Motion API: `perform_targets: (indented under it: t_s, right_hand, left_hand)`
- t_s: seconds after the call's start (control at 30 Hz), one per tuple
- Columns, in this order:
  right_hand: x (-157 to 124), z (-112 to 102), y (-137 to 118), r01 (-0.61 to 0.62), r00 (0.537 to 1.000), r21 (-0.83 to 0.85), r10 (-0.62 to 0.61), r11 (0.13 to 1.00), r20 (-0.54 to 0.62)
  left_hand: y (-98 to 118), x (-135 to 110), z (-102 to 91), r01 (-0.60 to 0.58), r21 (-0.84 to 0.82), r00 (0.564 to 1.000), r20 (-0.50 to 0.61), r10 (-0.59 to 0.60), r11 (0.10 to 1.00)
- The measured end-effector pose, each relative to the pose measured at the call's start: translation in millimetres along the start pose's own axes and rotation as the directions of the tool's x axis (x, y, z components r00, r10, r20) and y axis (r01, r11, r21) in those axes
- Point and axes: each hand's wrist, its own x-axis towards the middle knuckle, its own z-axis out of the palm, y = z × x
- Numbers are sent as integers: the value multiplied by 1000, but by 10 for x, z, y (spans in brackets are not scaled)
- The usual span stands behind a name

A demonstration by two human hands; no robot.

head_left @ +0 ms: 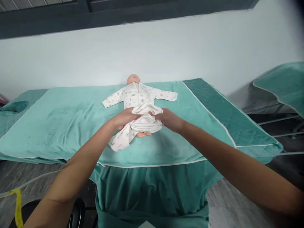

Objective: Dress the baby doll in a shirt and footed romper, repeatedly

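Holding bunched white printed garment (149, 125), probably trousers, over doll's lower body: left hand (127, 117) gripping one side, right hand (169, 120) other, apparently to keep folds gathered. Loose end trails left; doll's feet (143, 134) show below. Doll (133, 78) lies face up, sleeves of matching top (136, 95) spread; flat bed (71, 117) likely steadies it.
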Motion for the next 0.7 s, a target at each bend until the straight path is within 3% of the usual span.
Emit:
perform_targets:
  t_s: [0.1, 0.2, 0.33, 0.43, 0.53, 0.7]
  right_hand:
    - [-161, 2, 422, -117, 991, 80, 122, 990, -49]
    - [-314, 92, 709, -180, 976, 127, 193, 976, -100]
    - [-402, 208, 903, -182, 959, -58, 164, 981, -232]
    - [-393, 242, 988, -132, 951, -178, 74, 975, -299]
    - [-367, 249, 1077, -62, 949, -187, 0, 980, -316]
    - [-293, 244, 1188, 175, 942, 61, -149, 983, -301]
  left_hand:
    - [-114, 96, 178, -12, 232, 1000, -10, 15, 973]
    - [-186, 167, 350, -68, 505, 998, 43, 53, 860]
    - [-245, 233, 480, -114, 725, 993, 105, 55, 679]
    - [-293, 266, 489, -137, 683, 989, 133, 63, 717]
    - [-322, 259, 451, -115, 525, 988, 148, 43, 843]
    - [-235, 147, 352, -4, 208, 983, 182, -35, 978]
